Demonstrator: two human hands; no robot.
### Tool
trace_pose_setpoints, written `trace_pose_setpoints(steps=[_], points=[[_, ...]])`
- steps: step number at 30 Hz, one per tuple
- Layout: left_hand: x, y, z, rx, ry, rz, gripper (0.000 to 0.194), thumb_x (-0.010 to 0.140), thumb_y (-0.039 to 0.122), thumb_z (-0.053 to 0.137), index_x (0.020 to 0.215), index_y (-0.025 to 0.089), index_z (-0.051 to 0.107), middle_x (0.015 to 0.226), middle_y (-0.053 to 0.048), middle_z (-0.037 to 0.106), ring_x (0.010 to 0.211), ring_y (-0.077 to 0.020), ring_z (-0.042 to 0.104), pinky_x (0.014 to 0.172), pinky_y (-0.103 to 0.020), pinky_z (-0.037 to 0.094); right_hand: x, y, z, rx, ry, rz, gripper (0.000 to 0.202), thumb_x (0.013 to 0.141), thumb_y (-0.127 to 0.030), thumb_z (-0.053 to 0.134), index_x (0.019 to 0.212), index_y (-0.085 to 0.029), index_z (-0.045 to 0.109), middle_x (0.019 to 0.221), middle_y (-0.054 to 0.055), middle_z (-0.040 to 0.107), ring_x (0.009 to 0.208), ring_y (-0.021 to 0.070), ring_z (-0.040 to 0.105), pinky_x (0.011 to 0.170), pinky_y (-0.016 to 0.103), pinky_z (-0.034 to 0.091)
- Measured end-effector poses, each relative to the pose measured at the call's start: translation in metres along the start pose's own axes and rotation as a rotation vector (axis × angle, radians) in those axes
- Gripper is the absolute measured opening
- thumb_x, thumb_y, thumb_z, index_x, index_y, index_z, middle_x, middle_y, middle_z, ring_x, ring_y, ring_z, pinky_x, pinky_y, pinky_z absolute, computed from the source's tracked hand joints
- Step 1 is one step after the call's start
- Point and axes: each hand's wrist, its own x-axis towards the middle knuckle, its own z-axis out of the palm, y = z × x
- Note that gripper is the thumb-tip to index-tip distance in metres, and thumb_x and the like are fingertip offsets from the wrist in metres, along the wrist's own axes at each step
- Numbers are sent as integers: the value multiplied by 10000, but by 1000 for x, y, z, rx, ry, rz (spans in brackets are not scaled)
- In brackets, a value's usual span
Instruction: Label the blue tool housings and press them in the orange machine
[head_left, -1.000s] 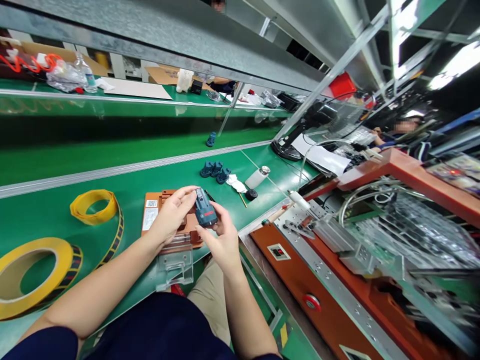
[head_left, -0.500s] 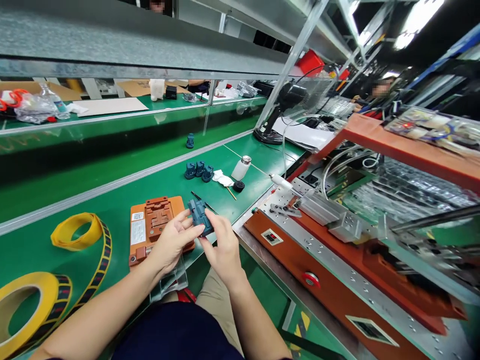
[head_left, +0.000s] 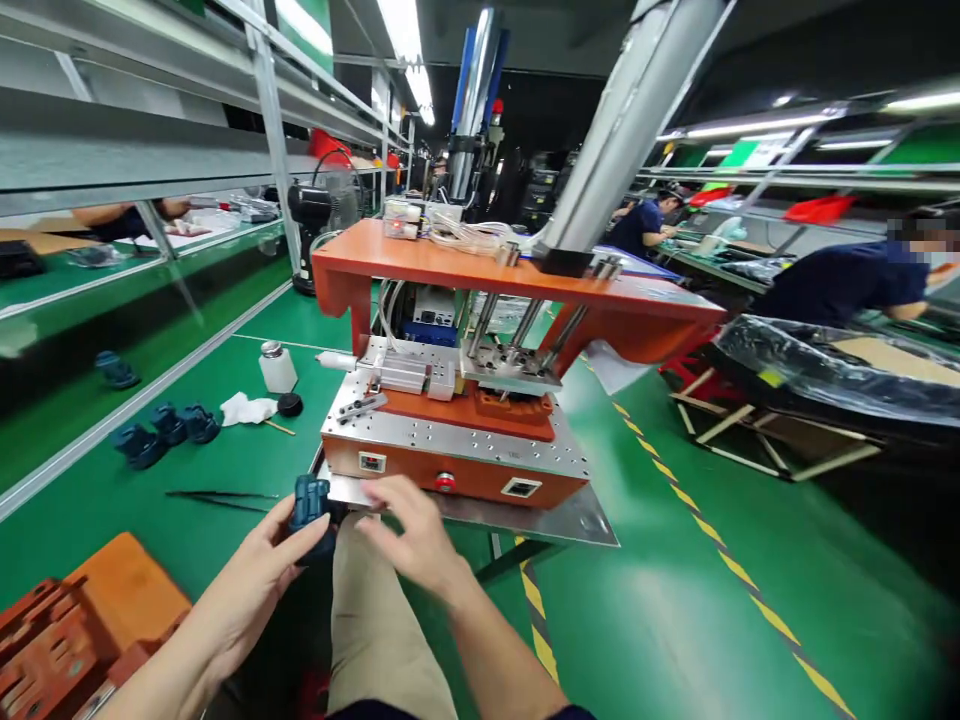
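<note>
Dark-blue plastic housing [head_left: 309, 500]: held at far end of our left hand [head_left: 274, 548] | our right hand [head_left: 412, 535]: loosely open, just rightward, apart from housing | half second ago, both our hands held it | beyond our hands, edge of press [head_left: 480, 487] table [head_left: 579, 517]; rightward, open floor [head_left: 675, 590]
</note>
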Motion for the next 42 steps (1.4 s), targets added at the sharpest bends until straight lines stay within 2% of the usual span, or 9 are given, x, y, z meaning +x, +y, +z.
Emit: trace_pose_setpoints(steps=[2, 5, 7, 9, 15, 19, 27, 32, 42], points=[[13, -1, 11, 119, -31, 24, 692, 719, 482, 850, 1321, 219, 633, 1322, -95, 686, 1228, -284, 627, 1012, -347, 506, -8, 17, -41, -190, 268, 80, 175, 986, -224, 586, 1133, -240, 679, 1041, 50, 697, 962, 182, 647, 870, 335, 537], [32, -8, 19, 316, -75, 102, 751, 670, 517, 860, 1313, 194, 647, 1336, -110, 679, 1253, -320, 606, 1109, -419, 443, -26, 45, -98, -527, 577, 117, 93, 964, -195, 611, 979, -219, 700, 937, 42, 696, 933, 196, 625, 869, 358, 494], [46, -15, 19, 450, -115, 154, 755, 663, 517, 852, 1311, 186, 649, 1354, -120, 666, 1277, -338, 588, 1145, -464, 407, -39, 62, -122, -689, 620, 101, 75, 955, -210, 620, 942, -211, 693, 916, 44, 694, 916, 205, 617, 862, 369, 475], [58, -23, 17, 559, -180, 215, 732, 672, 497, 837, 1308, 186, 651, 1364, -127, 658, 1293, -346, 578, 1163, -486, 383, -50, 76, -132, -767, 603, 81, 68, 953, -220, 619, 947, -210, 685, 920, 45, 691, 923, 210, 616, 868, 376, 462], [77, -37, 6, 746, -270, 364, 588, 727, 391, 775, 1270, 192, 669, 1335, -131, 670, 1272, -331, 591, 1154, -470, 388, -50, 98, -113, -895, 750, 27, 59, 937, -249, 647, 906, -199, 652, 880, 44, 665, 894, 215, 616, 892, 397, 429], [66, -30, 4, 796, -280, 330, 567, 703, 352, 800, 1227, 166, 690, 1256, -131, 707, 1175, -319, 640, 1080, -434, 452, -50, 108, -105, -971, 820, 23, 142, 921, -311, 661, 844, -193, 649, 822, 47, 658, 852, 226, 618, 863, 408, 428], [65, -21, 3, 744, -198, 273, 663, 629, 344, 868, 1243, 154, 702, 1221, -126, 716, 1112, -318, 655, 1013, -420, 488, -64, 161, -107, -1011, 965, -14, 310, 824, -491, 662, 693, -214, 612, 712, 90, 629, 803, 300, 617, 810, 509, 429], [66, -20, 3, 743, -181, 242, 639, 621, 342, 864, 1220, 181, 711, 1186, -107, 728, 1082, -312, 659, 984, -416, 501, -58, 154, -103, -1001, 998, -13, 295, 799, -477, 666, 653, -231, 592, 680, 101, 614, 834, 337, 599, 830, 552, 394], [66, -22, 5, 735, -198, 255, 573, 636, 339, 833, 1162, 148, 709, 1146, -119, 729, 1055, -307, 651, 977, -401, 479, -49, 131, -102, -1058, 914, -59, 208, 887, -382, 666, 792, -199, 640, 790, 78, 653, 816, 241, 600, 866, 438, 436]])
